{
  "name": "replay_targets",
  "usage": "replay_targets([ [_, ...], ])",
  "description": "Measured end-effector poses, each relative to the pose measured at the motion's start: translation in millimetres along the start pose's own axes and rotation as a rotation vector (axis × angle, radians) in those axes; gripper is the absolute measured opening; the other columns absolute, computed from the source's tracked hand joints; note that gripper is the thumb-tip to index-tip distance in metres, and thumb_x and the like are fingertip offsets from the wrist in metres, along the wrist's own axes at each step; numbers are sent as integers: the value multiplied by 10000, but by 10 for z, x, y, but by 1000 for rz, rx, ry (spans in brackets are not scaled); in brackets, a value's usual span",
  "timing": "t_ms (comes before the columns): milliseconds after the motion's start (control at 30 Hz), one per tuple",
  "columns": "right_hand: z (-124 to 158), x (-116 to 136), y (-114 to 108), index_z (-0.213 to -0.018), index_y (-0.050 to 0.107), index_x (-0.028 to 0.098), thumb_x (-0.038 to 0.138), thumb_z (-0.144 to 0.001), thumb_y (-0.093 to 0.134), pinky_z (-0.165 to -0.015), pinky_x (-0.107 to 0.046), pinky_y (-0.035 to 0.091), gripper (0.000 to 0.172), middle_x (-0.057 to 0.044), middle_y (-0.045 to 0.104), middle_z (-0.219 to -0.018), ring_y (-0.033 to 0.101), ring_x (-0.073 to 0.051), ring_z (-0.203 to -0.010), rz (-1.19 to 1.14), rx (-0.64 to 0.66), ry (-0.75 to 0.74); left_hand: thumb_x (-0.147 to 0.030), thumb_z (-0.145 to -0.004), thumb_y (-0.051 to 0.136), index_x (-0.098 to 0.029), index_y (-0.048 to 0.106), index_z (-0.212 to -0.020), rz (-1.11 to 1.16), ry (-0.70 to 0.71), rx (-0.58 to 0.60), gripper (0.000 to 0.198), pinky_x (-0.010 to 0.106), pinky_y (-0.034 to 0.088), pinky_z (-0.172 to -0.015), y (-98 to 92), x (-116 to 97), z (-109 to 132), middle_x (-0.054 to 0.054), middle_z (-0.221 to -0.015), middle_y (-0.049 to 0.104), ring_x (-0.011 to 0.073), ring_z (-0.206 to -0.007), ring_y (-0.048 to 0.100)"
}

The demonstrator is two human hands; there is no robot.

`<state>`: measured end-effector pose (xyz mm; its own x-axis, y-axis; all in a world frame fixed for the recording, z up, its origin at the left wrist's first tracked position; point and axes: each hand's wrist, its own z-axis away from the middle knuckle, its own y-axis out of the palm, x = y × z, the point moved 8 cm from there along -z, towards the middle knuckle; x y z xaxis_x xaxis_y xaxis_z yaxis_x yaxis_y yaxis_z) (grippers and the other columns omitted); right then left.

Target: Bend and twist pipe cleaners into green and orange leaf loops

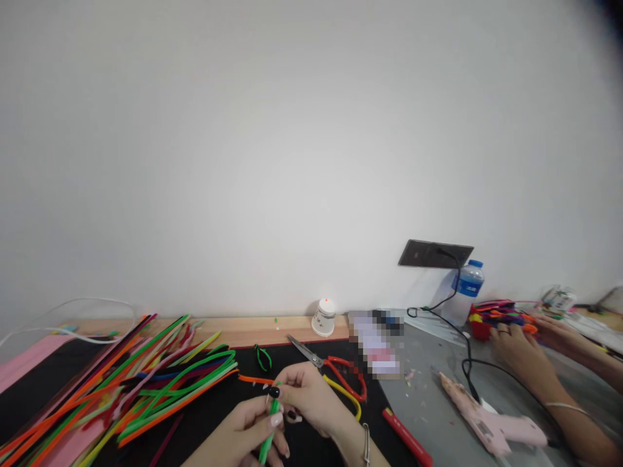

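Seemingly midway, the left hand (257, 425) and right hand (307, 394) pinch a green pipe cleaner (269, 436) in nearly closed fingers, one green loop (267, 359) apparently formed, loose stems (182, 397) unworked.

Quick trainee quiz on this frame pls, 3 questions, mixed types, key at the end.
1. What colour is the fuzzy strip in the wearer's left hand?
2. Which of these lies on the grey surface?
A) the white cup
B) the pink glue gun
C) the scissors
3. True or false: the bottle near the wall has a blue cap.

Key: 1. Green. 2. B. 3. True.
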<state>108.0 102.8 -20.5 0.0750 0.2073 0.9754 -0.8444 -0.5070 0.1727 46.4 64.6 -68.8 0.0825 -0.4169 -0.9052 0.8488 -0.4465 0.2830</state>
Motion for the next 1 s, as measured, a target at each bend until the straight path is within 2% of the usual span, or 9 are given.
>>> replay_targets([
  [233,-2,3,-7,-622,569,111,298,-656,640,-365,-164,241,203,52,472,-448,354,-34,-372,77,-41,10,-558,-739,470,-190,443,-812,-162,78,-110,376,144,404,-389,7,-22,25,-45,-487,590,100,-439,591],
  [433,-4,-22,11,-616,562,111,339,-670,629,-359,-167,230,244,62,440,-431,325,-30,-358,74,-24,8,-645,-694,441,-193,431,-690,-148,127,-98,453,156,372,-332,-5,50,-21,-75,-367,488,118,-358,560],
  [533,-13,-25,21,-672,584,111,355,-659,639,-360,-167,233,251,62,448,-457,320,-31,-372,53,-21,9,-658,-683,441,-198,416,-688,-86,123,-100,460,160,370,-322,-14,56,-40,-88,-349,461,122,-342,555],
  [667,-18,13,10,-735,585,119,374,-612,682,-373,-162,259,299,42,500,-541,381,-39,-418,51,-63,-12,-608,-716,459,-190,421,-684,-53,167,-163,421,159,378,-342,-50,-41,-4,-93,-363,465,100,-328,538],
  [833,-22,12,-5,-690,562,121,407,-599,684,-375,-163,260,324,50,481,-497,396,-42,-406,65,-130,-35,-605,-714,468,-185,434,-679,-60,209,-183,423,194,422,-390,-75,-85,21,-71,-404,506,96,-355,530],
  [1000,-22,-25,3,-679,571,120,394,-607,681,-380,-161,262,304,55,469,-483,389,-41,-405,89,-144,-33,-599,-730,447,-189,425,-660,-98,198,-181,416,193,395,-366,-87,-31,-5,-81,-362,471,102,-333,510],
])
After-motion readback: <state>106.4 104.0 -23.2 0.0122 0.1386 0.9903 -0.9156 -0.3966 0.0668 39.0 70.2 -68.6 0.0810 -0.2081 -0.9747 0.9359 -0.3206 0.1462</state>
